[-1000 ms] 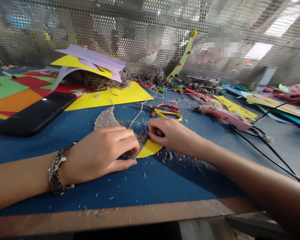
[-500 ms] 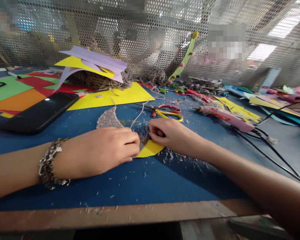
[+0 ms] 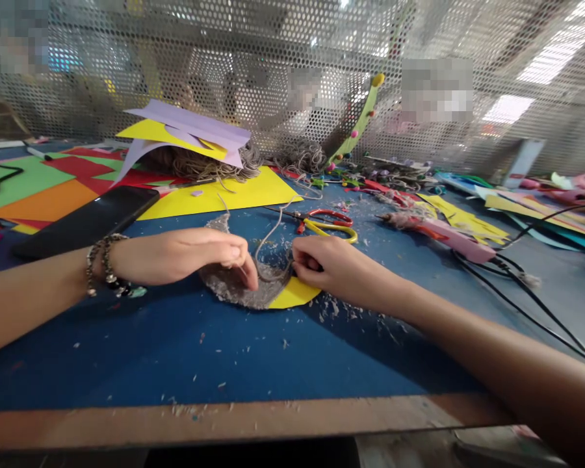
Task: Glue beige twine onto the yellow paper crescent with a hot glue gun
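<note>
On the blue tabletop lies a crescent-shaped yellow paper cutout (image 3: 295,296), mostly covered with grey yarn (image 3: 238,292); its right end is bare yellow. My right hand (image 3: 344,266) is closed in a pinch at the crescent's right side, on a loose grey yarn strand (image 3: 268,233) that loops back across the table. My left hand (image 3: 185,257), wearing a beaded bracelet, hovers over the covered part with its fingers bent together and one fingertip pointing down near the yarn. Whether it holds anything is hidden. Scissors (image 3: 329,224) with red and yellow handles lie just behind my right hand.
A black phone (image 3: 88,218) lies at left beside coloured paper sheets (image 3: 49,198). Yarn bundles (image 3: 195,162) sit under purple and yellow paper. At right rests a pink glue gun (image 3: 461,239) with a black cable. Small clippings dot the table; a perforated metal screen (image 3: 214,65) stands behind.
My left hand has lifted off the yarn-covered crescent and shifted left and up, uncovering more of it. My right hand has stayed nearly in place. The view has tilted slightly.
</note>
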A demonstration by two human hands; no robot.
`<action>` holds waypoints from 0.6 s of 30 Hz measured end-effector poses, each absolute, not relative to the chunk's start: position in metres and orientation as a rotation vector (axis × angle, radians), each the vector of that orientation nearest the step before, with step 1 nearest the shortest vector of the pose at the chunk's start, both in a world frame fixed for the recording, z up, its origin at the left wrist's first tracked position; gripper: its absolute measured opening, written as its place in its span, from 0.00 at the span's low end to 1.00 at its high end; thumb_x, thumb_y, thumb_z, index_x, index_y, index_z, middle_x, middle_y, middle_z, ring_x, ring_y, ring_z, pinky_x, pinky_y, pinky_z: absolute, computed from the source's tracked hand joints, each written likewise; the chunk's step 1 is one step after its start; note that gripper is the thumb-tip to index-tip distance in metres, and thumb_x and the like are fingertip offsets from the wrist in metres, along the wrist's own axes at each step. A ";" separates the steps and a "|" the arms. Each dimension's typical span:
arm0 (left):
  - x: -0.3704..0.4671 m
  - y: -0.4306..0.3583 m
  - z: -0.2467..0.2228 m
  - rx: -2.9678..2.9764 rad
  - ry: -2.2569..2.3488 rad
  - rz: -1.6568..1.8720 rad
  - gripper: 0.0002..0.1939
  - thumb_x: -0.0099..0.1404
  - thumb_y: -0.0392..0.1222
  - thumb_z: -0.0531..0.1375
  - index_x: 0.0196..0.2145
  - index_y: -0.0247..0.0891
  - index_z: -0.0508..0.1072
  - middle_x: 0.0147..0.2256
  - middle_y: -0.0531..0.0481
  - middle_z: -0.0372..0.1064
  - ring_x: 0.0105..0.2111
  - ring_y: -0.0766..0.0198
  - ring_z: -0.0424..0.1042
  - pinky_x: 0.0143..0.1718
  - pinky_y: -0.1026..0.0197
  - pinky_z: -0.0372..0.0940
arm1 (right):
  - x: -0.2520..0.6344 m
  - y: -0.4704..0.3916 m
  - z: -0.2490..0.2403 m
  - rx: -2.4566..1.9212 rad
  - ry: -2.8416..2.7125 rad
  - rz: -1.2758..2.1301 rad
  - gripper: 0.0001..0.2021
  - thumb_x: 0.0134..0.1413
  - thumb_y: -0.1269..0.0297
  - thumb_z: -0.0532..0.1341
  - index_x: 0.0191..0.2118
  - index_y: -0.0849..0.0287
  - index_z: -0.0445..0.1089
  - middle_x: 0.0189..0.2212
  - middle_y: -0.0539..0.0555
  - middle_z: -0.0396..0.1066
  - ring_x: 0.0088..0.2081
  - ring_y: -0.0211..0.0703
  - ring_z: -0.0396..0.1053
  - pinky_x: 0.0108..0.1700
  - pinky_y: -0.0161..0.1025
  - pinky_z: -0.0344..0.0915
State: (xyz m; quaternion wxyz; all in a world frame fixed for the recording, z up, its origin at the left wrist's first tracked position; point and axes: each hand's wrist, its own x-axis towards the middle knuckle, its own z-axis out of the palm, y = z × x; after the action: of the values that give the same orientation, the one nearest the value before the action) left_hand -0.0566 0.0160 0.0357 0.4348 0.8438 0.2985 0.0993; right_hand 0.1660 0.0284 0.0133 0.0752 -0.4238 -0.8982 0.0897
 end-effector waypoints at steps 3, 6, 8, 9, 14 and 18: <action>-0.051 0.012 0.025 2.068 0.847 0.470 0.17 0.68 0.40 0.39 0.32 0.34 0.64 0.32 0.51 0.66 0.32 0.70 0.66 0.34 0.69 0.61 | 0.166 0.029 0.014 -1.268 -2.700 0.282 0.07 0.44 0.73 0.51 0.21 0.59 0.52 0.20 0.47 0.56 0.22 0.30 0.49 0.24 0.32 0.44; -0.044 0.003 0.017 2.364 0.858 0.473 0.11 0.62 0.47 0.52 0.33 0.36 0.63 0.32 0.52 0.64 0.31 0.67 0.64 0.31 0.67 0.60 | 0.166 0.029 0.013 -1.260 -2.699 0.278 0.06 0.44 0.73 0.51 0.22 0.59 0.52 0.19 0.47 0.56 0.22 0.31 0.50 0.24 0.32 0.44; -0.040 -0.002 0.013 2.616 0.779 0.417 0.10 0.57 0.46 0.58 0.33 0.37 0.64 0.34 0.51 0.64 0.34 0.64 0.63 0.36 0.64 0.59 | 0.166 0.029 0.013 -1.257 -2.697 0.267 0.07 0.44 0.72 0.51 0.22 0.59 0.52 0.19 0.47 0.56 0.22 0.31 0.50 0.24 0.32 0.44; -0.039 -0.004 0.011 2.703 0.739 0.397 0.08 0.58 0.44 0.58 0.33 0.37 0.65 0.35 0.51 0.64 0.35 0.64 0.62 0.38 0.63 0.58 | 0.166 0.029 0.012 -1.256 -2.696 0.262 0.07 0.45 0.72 0.51 0.22 0.59 0.52 0.19 0.47 0.56 0.22 0.31 0.49 0.24 0.32 0.44; -0.038 -0.007 0.009 2.824 0.690 0.389 0.06 0.64 0.37 0.51 0.32 0.37 0.67 0.35 0.51 0.65 0.36 0.65 0.62 0.40 0.62 0.55 | 0.166 0.028 0.012 -1.254 -2.692 0.246 0.07 0.46 0.72 0.51 0.22 0.59 0.51 0.19 0.47 0.55 0.21 0.31 0.49 0.25 0.32 0.44; -0.037 -0.008 0.010 2.957 0.671 0.365 0.08 0.65 0.36 0.49 0.34 0.35 0.67 0.35 0.49 0.66 0.37 0.62 0.62 0.42 0.59 0.54 | 0.166 0.028 0.013 -1.256 -2.693 0.258 0.07 0.46 0.72 0.51 0.22 0.59 0.51 0.19 0.46 0.55 0.21 0.31 0.49 0.24 0.31 0.44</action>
State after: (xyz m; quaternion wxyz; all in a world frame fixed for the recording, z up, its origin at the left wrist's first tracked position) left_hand -0.0365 -0.0081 0.0098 0.0436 0.9673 0.2194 0.1195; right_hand 0.1661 0.0283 0.0126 0.0792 -0.4197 -0.9001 0.0864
